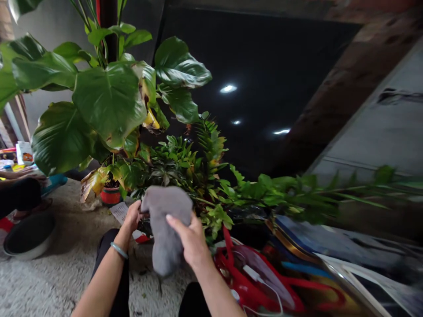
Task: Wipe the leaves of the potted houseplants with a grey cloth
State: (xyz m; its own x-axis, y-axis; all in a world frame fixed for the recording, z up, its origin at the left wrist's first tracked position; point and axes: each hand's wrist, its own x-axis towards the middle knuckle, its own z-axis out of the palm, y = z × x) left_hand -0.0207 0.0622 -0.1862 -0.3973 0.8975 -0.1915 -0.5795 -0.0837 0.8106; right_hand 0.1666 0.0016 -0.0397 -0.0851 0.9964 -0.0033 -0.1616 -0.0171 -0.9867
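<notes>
A soft grey cloth piece (168, 224), with an outline somewhat like a sock, is held up in front of my knees. My right hand (193, 240) grips its right side, thumb across the front and the other fingers hidden behind. At the upper left edge of the cloth is my left hand (132, 216), closed, its fingertips partly out of sight; it appears to pinch that edge. A bracelet (119, 250) circles my left wrist. Just beyond the left hand lies a white printed paper (119, 212).
Large-leaved potted plants (109, 101) stand ahead, one in a red pot (110, 195). To the right sits a red bag (238, 277) with a white cable (272, 290). A basin (31, 253) rests on the concrete floor at left, near another person's hand (36, 177).
</notes>
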